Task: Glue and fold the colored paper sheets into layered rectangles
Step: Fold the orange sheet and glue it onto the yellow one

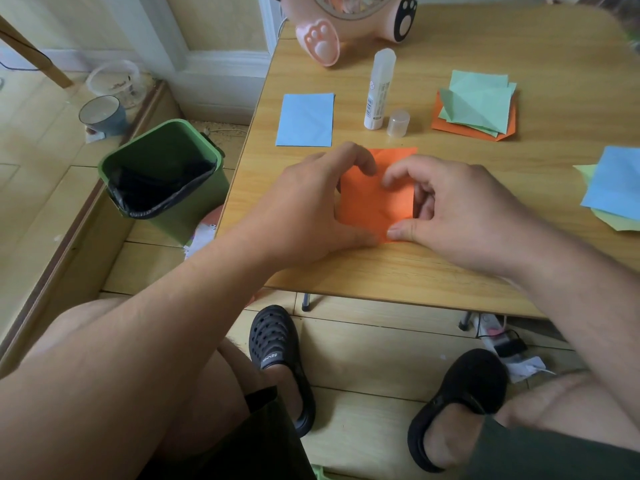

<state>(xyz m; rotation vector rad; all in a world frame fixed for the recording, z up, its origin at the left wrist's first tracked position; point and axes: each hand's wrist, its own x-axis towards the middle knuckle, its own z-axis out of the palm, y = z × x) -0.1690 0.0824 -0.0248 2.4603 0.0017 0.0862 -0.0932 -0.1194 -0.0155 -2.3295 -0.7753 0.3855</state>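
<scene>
Orange paper (375, 199) lies flat near the front edge of the wooden table (485, 81), partly hidden under both hands. Left hand (311, 202) covers its left side, fingers curled, fingertips and thumb pressing on the sheet. Right hand (450, 209) presses the right side, thumb on the near corner; its other fingertips are hard to make out. Behind: folded blue sheet (306, 120), uncapped glue stick (379, 90) upright, its cap (398, 123) just beside. Green-on-orange stack (478, 105) far right; blue-and-green stack (616, 188) cut off at frame edge. Pink fan (346, 22) cropped at top. Green bin (166, 174) stands on the floor, left of the table.
</scene>
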